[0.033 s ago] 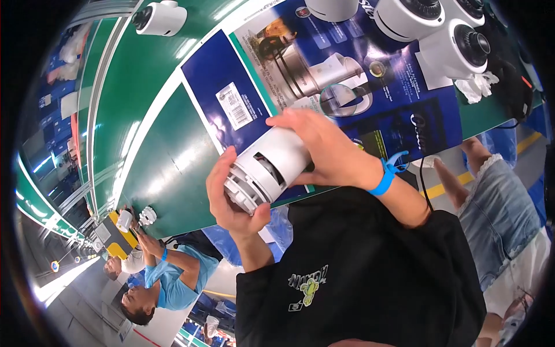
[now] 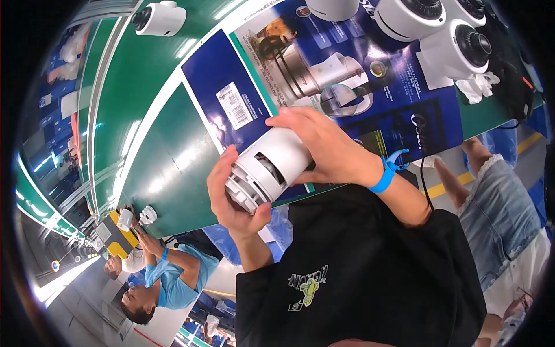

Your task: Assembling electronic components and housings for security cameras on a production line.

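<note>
One white unit is held over the near edge of the green surface, the left hand curled around its ribbed end and the right hand wrapped around its smooth end. The step looks like turning or steadying the unit, and the next move probably calls for an even grip at both ends. Toward the far right corner, a blue carton carries other units; whether it holds anything inside cannot be told.
</note>
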The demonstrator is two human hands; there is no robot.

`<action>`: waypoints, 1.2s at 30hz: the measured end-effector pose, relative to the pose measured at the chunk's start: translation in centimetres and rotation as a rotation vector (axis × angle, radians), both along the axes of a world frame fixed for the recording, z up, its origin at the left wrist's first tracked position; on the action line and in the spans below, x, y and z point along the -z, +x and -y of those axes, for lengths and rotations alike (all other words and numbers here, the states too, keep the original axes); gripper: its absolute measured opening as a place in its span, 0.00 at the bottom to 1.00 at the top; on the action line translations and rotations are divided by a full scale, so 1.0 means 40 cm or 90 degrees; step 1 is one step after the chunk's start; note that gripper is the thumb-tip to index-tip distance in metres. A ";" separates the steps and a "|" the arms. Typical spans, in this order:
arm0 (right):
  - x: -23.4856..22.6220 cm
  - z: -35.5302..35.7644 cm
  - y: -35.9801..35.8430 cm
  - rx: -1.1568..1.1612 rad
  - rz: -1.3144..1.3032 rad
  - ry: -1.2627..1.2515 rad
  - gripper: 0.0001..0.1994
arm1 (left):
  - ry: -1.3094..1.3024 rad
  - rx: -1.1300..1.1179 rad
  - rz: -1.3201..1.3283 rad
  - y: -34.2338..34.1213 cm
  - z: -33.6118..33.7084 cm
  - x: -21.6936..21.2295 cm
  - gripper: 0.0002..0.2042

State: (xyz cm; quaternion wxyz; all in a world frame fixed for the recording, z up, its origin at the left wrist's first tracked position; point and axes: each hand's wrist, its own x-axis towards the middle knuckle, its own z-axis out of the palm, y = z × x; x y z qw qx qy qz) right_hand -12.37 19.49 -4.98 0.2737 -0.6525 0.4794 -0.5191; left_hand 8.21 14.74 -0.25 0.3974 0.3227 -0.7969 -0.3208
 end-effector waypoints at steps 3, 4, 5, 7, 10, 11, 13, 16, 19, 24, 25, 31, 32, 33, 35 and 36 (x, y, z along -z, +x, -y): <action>0.013 0.014 -0.007 -0.047 0.104 0.000 0.60 | 0.019 -0.016 -0.007 0.001 -0.004 0.006 0.38; 0.015 0.013 -0.007 -0.050 0.107 0.000 0.60 | 0.014 -0.017 -0.012 0.003 -0.003 0.008 0.38; 0.017 0.010 -0.009 -0.069 0.131 0.029 0.61 | -0.045 0.016 0.032 0.002 0.003 -0.005 0.37; 0.018 0.006 -0.015 -0.103 0.172 0.067 0.61 | -0.152 0.096 0.036 -0.002 0.019 -0.012 0.37; 0.019 0.008 -0.013 -0.104 0.189 0.043 0.61 | -0.136 0.062 0.053 -0.016 0.020 -0.029 0.35; 0.019 0.009 -0.013 -0.105 0.190 0.044 0.61 | -0.107 0.032 0.057 -0.021 0.023 -0.033 0.35; 0.020 0.011 -0.012 -0.030 0.146 0.024 0.59 | -0.078 0.016 0.079 -0.032 0.027 -0.033 0.33; 0.029 0.017 -0.003 0.004 0.078 -0.016 0.56 | 0.114 -0.116 0.006 -0.060 -0.003 -0.021 0.30; 0.041 0.017 0.005 0.023 0.083 -0.074 0.53 | 0.100 -0.165 -0.012 -0.087 -0.012 -0.013 0.28; 0.040 0.005 0.011 0.040 0.083 -0.097 0.53 | 0.037 -0.100 0.050 -0.093 0.002 -0.020 0.22; 0.039 0.002 0.020 0.051 0.095 -0.090 0.52 | 0.051 -0.130 0.020 -0.091 0.000 -0.017 0.22; 0.028 0.006 0.023 0.108 0.075 -0.120 0.49 | 0.001 -0.161 -0.027 -0.086 0.016 -0.013 0.23; 0.026 0.006 0.020 0.107 0.075 -0.120 0.49 | -0.011 -0.128 0.019 -0.086 0.024 -0.022 0.24; 0.025 0.006 0.016 0.107 0.061 -0.117 0.49 | -0.024 -0.095 0.065 -0.086 0.029 -0.026 0.24; 0.027 0.006 0.014 0.112 0.044 -0.114 0.49 | -0.062 -0.060 0.075 -0.087 0.039 -0.021 0.24; 0.028 0.004 0.017 0.120 0.068 -0.103 0.50 | -0.049 -0.054 0.096 -0.083 0.038 -0.023 0.24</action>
